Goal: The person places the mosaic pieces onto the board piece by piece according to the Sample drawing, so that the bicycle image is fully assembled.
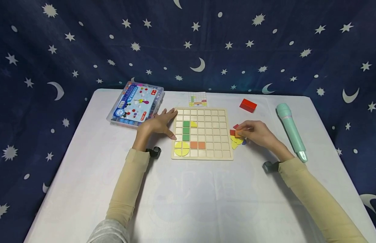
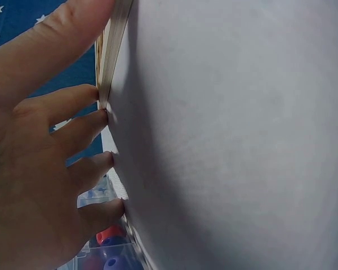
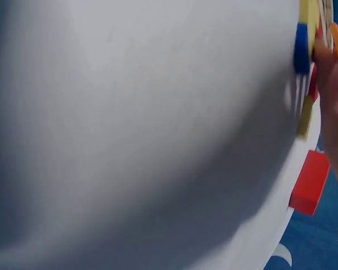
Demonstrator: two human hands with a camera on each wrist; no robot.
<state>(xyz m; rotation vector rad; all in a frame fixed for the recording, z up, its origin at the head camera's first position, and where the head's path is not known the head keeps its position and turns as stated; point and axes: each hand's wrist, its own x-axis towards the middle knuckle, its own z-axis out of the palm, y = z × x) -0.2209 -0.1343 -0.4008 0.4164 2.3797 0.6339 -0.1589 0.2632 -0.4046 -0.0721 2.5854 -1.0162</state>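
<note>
A wooden grid board [image 1: 212,135] lies mid-table, bearing green squares [image 1: 186,130], a yellow circle [image 1: 181,148] of several pieces, a yellow quarter piece [image 1: 193,124] and two orange squares [image 1: 197,145]. My left hand [image 1: 158,123] rests at the board's left edge, thumb and fingers spread; in the left wrist view its fingertips [image 2: 104,115] line that edge. To the right of the board, my right hand [image 1: 256,132] pinches an orange square tile [image 1: 238,134] above a loose pile of yellow pieces [image 1: 235,141], with red and blue ones beside them.
A clear plastic case [image 1: 136,104] with a printed label stands beyond my left hand. Behind the board lies a small pattern card [image 1: 197,99]. A red block [image 1: 248,105] sits at the back right, and a mint-green microphone-like stick [image 1: 291,131] lies further right.
</note>
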